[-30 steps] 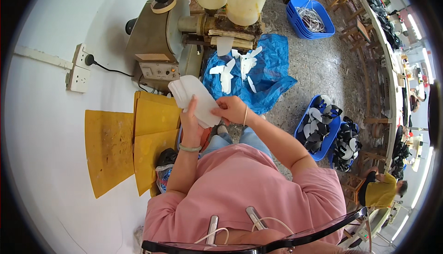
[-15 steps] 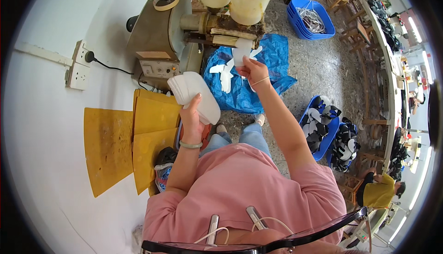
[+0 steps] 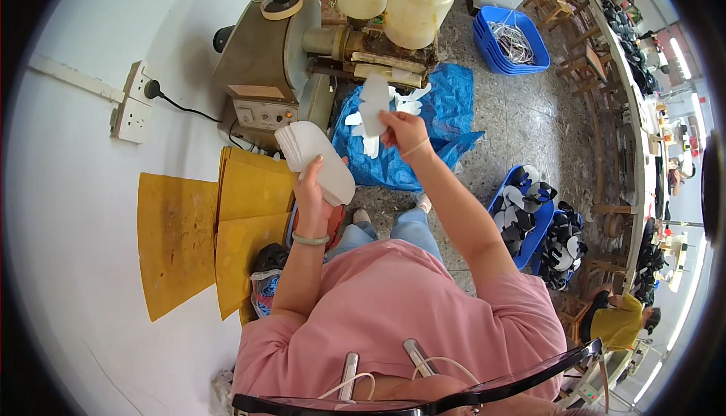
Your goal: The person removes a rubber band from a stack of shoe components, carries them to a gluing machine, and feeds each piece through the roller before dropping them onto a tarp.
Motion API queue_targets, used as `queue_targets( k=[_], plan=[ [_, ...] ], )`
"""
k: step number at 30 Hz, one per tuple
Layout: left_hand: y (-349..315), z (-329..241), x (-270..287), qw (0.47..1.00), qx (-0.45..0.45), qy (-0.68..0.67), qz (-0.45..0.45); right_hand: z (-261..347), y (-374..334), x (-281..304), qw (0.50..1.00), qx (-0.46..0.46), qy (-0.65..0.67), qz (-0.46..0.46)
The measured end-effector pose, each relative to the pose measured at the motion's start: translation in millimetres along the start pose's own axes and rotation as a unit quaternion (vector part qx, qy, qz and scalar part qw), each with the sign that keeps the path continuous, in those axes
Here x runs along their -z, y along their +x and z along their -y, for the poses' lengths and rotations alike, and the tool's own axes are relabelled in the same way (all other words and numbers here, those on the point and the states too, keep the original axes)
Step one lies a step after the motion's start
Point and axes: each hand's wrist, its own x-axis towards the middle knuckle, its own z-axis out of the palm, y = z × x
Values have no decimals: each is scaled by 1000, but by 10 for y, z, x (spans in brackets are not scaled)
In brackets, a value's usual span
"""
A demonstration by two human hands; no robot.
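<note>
My left hand (image 3: 311, 189) is closed round a fanned stack of white insole-shaped sheets (image 3: 324, 160), thumb on top. Between the fingers and thumb of my right hand (image 3: 405, 131) is one white insole-shaped sheet (image 3: 373, 104), held upright by its lower edge. This sheet is just in front of the rollers (image 3: 387, 74) of a grey gluing machine (image 3: 261, 72). Two cloudy plastic bottles (image 3: 418, 9) sit upside down above the rollers. Below, several white pieces (image 3: 370, 146) lie on a blue plastic sheet (image 3: 446, 98) on the floor, partly hidden by the held one.
Yellow boards (image 3: 178, 246) lean on the wall at left, below a socket (image 3: 134, 106) with a plugged cord. Blue baskets (image 3: 535, 231) of black and white pieces stand at right; stacked blue baskets (image 3: 514, 38) stand farther off. A person (image 3: 616, 318) sits beside a long bench at far right.
My right hand has drawn the single sheet back from the rollers, leftward and toward me. The left hand still holds the stack, nearly unmoved.
</note>
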Motion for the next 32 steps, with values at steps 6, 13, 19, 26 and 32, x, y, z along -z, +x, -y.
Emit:
queue_targets(
  k=[6, 13, 19, 26, 32],
  plan=[
    [-35, 77, 39, 996, -65, 57, -33, 166, 377, -20, 999, 17, 50, -5],
    [19, 151, 77, 999, -43, 12, 4, -72, -753, -214, 921, -36, -321, 217],
    [-23, 30, -108, 1000, 10, -16, 20, 11, -446, 97, 998, -7, -52, 30],
    [-52, 75, -57, 999, -33, 37, 1, 92, 2, 290, 999, -51, 1, -3],
    [10, 175, 145, 998, -26, 37, -40, 22, -368, 222, 996, -16, 69, 44]
  ],
)
